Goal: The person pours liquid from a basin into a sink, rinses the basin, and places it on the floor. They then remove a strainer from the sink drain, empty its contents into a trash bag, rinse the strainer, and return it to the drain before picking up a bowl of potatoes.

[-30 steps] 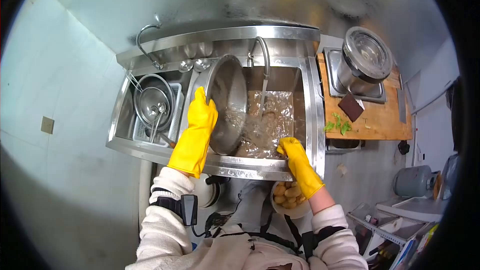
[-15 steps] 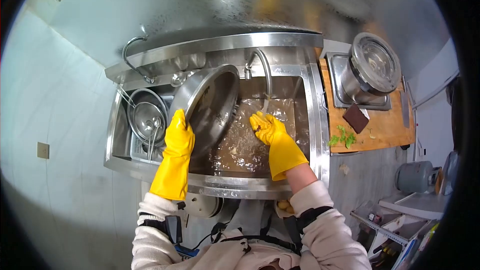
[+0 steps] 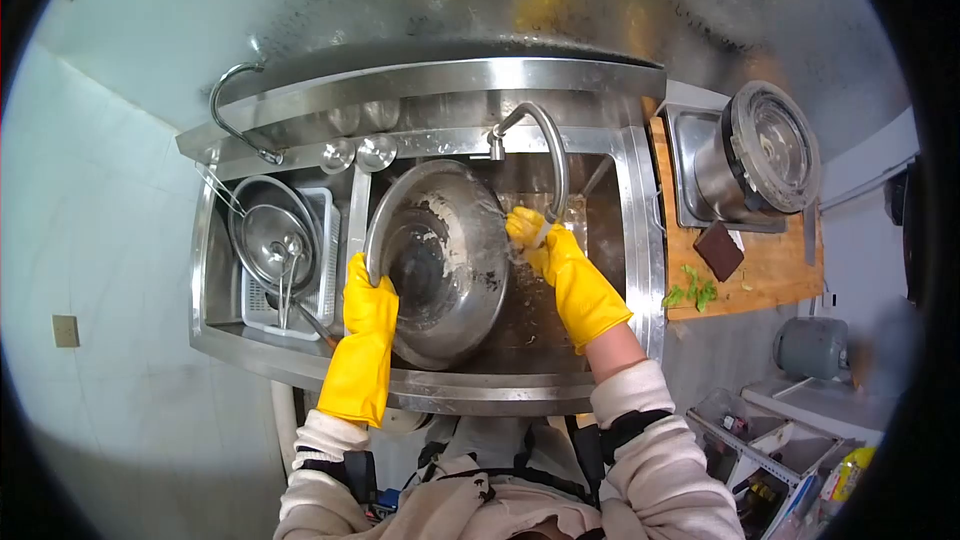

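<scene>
A large steel basin [image 3: 440, 270] rests tilted in the right sink compartment, its wet inside facing up with pale residue on it. My left hand [image 3: 370, 305], in a yellow rubber glove, grips the basin's left rim. My right hand [image 3: 540, 240], gloved too, is closed around the end of the curved faucet hose [image 3: 556, 165] at the basin's right edge. Water sprays from there toward the basin. Part of the sink floor [image 3: 535, 330] shows to the right of the basin.
Strainers and a bowl [image 3: 262, 212] sit in a white basket [image 3: 330, 270] in the left compartment. A second faucet [image 3: 222, 110] stands behind it. At the right, a wooden board [image 3: 790, 275] bears a lidded pot [image 3: 735, 175], a brown block [image 3: 718, 251] and green leaves [image 3: 700, 290].
The basin has come down from its steep tilt, and its inside now faces up more. My right hand has risen from an open palm under the water to a grip on the faucet hose.
</scene>
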Action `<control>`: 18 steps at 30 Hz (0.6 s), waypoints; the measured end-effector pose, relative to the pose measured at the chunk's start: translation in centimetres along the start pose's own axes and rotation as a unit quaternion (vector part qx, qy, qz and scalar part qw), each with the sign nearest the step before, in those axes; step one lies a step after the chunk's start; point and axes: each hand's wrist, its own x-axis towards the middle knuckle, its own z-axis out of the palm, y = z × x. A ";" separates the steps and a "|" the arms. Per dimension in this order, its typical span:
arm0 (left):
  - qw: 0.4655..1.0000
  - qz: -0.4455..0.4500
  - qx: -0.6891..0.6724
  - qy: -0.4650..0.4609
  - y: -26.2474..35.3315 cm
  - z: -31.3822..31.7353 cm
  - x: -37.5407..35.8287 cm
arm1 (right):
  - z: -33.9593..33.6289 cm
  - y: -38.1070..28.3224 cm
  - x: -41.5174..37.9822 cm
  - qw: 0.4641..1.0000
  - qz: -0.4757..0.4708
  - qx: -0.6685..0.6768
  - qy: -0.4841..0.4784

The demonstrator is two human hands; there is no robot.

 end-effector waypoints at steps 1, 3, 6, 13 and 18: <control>0.998 -0.007 -0.065 0.005 -1.1 0.6 0.1 | -0.3 0.0 -0.5 0.995 -0.026 0.075 -0.061; 0.994 -0.042 -0.102 -0.019 -2.0 1.4 0.1 | 0.4 0.2 -1.4 0.996 -0.043 0.081 -0.011; 0.970 -0.139 -0.194 -0.039 -1.2 2.0 0.2 | 0.6 0.7 -2.4 0.957 -0.108 -0.262 0.057; 0.895 -0.289 -0.335 -0.061 -7.3 3.3 1.9 | -3.1 0.5 -8.0 0.484 -0.260 -0.800 0.240; 0.809 -0.429 -0.360 -0.179 -6.5 1.9 0.4 | -4.3 0.4 -11.2 0.917 0.032 -0.363 0.162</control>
